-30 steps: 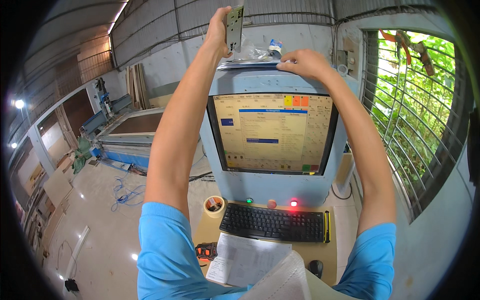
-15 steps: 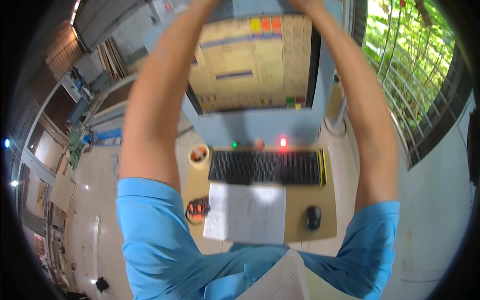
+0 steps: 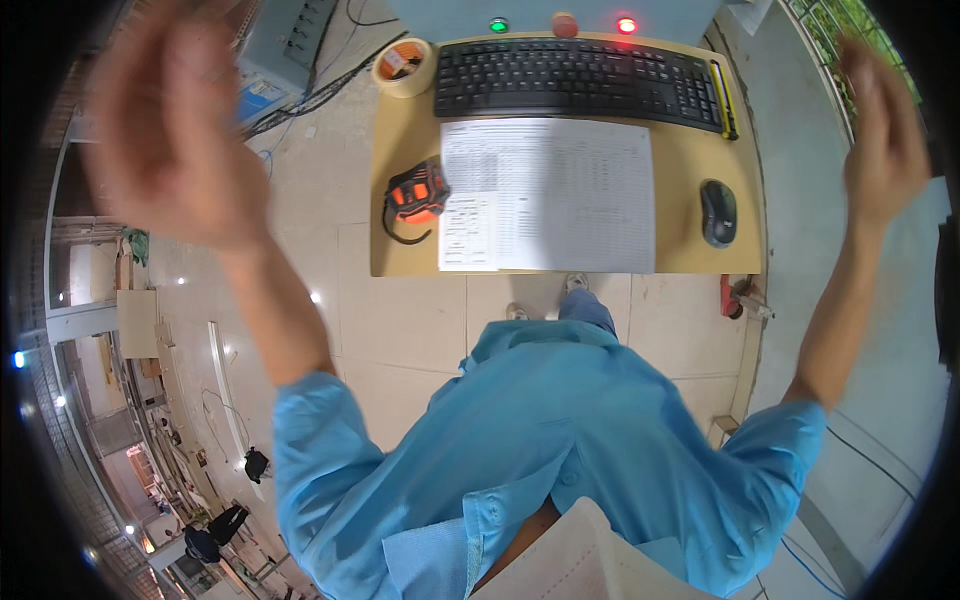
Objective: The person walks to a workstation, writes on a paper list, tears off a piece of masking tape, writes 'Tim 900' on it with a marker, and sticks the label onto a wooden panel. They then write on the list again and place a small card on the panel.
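My left hand (image 3: pixel 185 150) is raised at the upper left, blurred by motion, its fingers stretched upward and apart. On the right side, my right hand (image 3: pixel 880 150) is also raised, fingers extended, with nothing visible in it. Both hands are clear of the small tan desk (image 3: pixel 400 258) between them. A black keyboard (image 3: pixel 580 80) lies along the desk's far side, with printed paper sheets (image 3: pixel 590 200) in front of it. An orange and black tape measure (image 3: pixel 416 192) touches the papers' left edge. To their right rests a black computer mouse (image 3: pixel 718 213).
A roll of tape (image 3: pixel 405 68) stands at the desk's far left corner. A yellow and black utility knife (image 3: pixel 724 100) lies at the keyboard's right end. Behind is a blue cabinet (image 3: pixel 660 12) with lit green and red buttons. Dark cables (image 3: pixel 325 95) run on the left.
Both hands have come down and outward from the top of the monitor. The view has tilted down, so the monitor is out of sight and the desk sits higher.
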A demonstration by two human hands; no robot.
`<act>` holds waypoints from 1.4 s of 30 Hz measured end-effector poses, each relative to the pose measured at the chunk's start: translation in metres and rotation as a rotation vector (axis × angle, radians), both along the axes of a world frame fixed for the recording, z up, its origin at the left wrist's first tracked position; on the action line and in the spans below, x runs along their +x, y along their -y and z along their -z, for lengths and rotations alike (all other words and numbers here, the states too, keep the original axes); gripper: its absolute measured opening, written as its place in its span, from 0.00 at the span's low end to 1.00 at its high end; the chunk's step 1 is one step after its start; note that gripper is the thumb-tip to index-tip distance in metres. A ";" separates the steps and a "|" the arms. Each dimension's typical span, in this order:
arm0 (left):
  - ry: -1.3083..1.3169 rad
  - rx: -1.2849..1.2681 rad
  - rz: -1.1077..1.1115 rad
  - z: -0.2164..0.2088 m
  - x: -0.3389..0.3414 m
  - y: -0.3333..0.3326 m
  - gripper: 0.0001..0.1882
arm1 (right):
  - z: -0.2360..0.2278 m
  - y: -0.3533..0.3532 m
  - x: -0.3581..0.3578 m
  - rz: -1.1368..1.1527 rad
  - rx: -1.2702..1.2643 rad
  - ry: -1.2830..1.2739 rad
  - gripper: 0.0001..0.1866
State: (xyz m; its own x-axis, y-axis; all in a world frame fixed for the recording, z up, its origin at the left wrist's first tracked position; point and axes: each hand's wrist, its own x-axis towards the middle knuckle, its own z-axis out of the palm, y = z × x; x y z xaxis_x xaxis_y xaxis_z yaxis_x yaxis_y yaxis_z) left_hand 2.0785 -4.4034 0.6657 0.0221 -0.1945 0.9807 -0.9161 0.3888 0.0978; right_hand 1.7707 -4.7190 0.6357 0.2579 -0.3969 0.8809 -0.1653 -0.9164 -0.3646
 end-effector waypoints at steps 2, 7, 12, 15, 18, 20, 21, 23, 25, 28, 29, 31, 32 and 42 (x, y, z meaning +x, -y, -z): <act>-0.347 0.126 -0.123 0.073 -0.007 -0.033 0.13 | 0.050 -0.039 -0.016 -0.193 -0.079 -0.126 0.08; -0.562 0.811 -0.387 0.201 -0.012 -0.076 0.43 | 0.160 -0.122 -0.016 -0.092 0.386 -0.337 0.14; -0.474 0.886 -0.436 0.247 -0.017 -0.076 0.44 | 0.218 -0.171 0.003 -0.173 0.220 -0.576 0.30; -0.595 0.804 -0.443 0.251 -0.015 -0.076 0.39 | 0.230 -0.181 -0.007 -0.175 0.108 -0.742 0.31; -0.710 0.770 -0.380 0.249 -0.012 -0.076 0.39 | 0.230 -0.179 -0.024 -0.220 0.043 -0.827 0.30; -0.699 0.810 -0.389 0.248 -0.012 -0.076 0.40 | 0.228 -0.174 -0.029 -0.211 0.006 -0.836 0.29; -0.692 0.825 -0.391 0.247 -0.012 -0.076 0.40 | 0.226 -0.173 -0.030 -0.184 -0.012 -0.827 0.28; -0.712 0.829 -0.393 0.247 -0.013 -0.077 0.40 | 0.223 -0.170 -0.026 -0.150 0.000 -0.826 0.26; -0.683 0.826 -0.401 0.247 -0.013 -0.077 0.40 | 0.216 -0.171 -0.021 -0.118 0.069 -0.822 0.23; -0.609 0.830 -0.422 0.248 -0.013 -0.077 0.41 | 0.201 -0.174 -0.014 -0.142 0.030 -0.815 0.21; -0.598 0.826 -0.429 0.249 -0.013 -0.077 0.41 | 0.194 -0.174 -0.011 -0.171 0.047 -0.789 0.20; -0.569 0.815 -0.434 0.251 -0.013 -0.076 0.42 | 0.181 -0.171 0.001 -0.203 0.087 -0.793 0.19; -0.548 0.812 -0.433 0.252 -0.013 -0.075 0.42 | 0.176 -0.167 0.011 -0.215 0.114 -0.759 0.20; -0.603 0.822 -0.395 0.253 -0.012 -0.074 0.43 | 0.241 -0.144 0.196 0.021 -0.291 -0.650 0.04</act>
